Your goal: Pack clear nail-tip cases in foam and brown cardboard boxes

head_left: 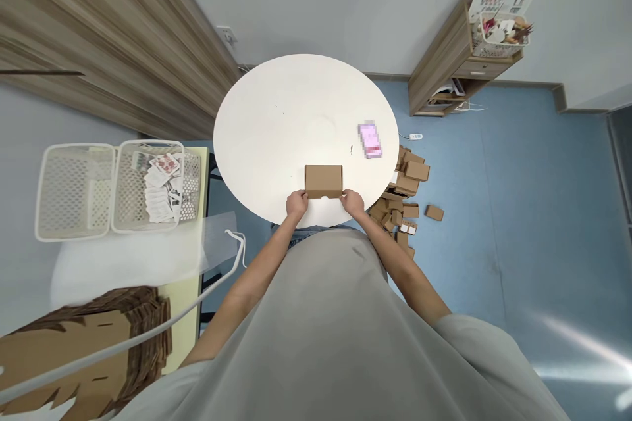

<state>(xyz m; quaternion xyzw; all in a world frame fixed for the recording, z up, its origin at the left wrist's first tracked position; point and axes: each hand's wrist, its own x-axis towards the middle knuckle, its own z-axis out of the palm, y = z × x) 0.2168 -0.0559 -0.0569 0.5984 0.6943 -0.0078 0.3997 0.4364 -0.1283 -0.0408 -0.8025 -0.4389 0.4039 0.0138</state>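
Observation:
A small brown cardboard box lies on the white oval table close to its front edge, and its top looks closed. My left hand has its fingers closed at the box's near left corner. At the near right corner, my right hand pinches the box in the same way. A pale tab or notch shows at the middle of the box's near edge, between the two hands.
A blurred pink phone-like object lies at the table's right. Several small boxes are heaped on the floor beyond. To the left, a bench holds white baskets with cards and a stack of flat cardboard; a white curved tube crosses there.

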